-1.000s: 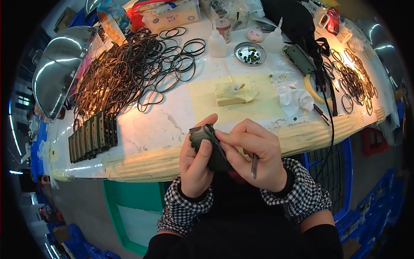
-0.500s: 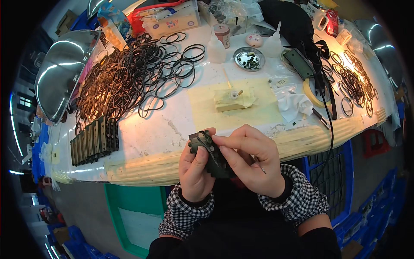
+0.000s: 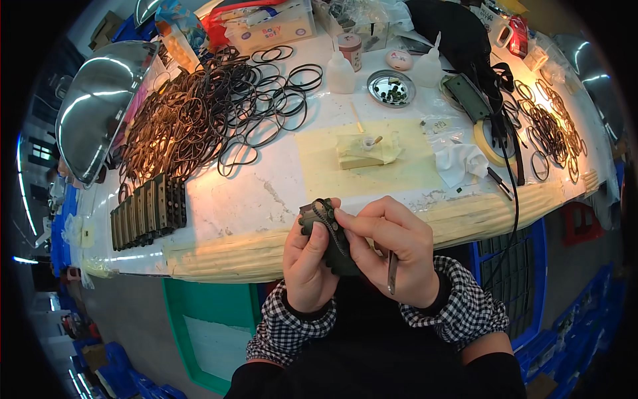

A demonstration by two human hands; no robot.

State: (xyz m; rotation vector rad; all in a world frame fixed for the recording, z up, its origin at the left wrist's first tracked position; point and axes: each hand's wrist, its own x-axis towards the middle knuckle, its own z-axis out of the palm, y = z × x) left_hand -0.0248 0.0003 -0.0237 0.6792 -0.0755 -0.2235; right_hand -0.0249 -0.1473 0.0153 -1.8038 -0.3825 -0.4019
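In front of the table's padded edge, my left hand (image 3: pixel 308 269) is closed around a dark green moulded part (image 3: pixel 339 261) with a scalloped rim and a beaded strip along it. Its thumb presses on the part's near side. The thumb and forefinger of my right hand (image 3: pixel 397 256) come together at the part's upper right side, touching it. A slim metal tool (image 3: pixel 392 274) is tucked in that hand's curled fingers, pointing down. Whether a small piece sits under the right fingertips is hidden.
A row of similar green parts (image 3: pixel 147 211) stands at left, below a heap of dark rubber bands (image 3: pixel 179 126). Beyond my hands are a taped block (image 3: pixel 362 156), a round dish (image 3: pixel 391 74) of small green pieces, white squeeze bottles (image 3: pixel 340 72) and a tape roll (image 3: pixel 488 143).
The metal tool in my right hand has swung to point more steeply down. Both hands stay on the part, and the whole view has shifted slightly.
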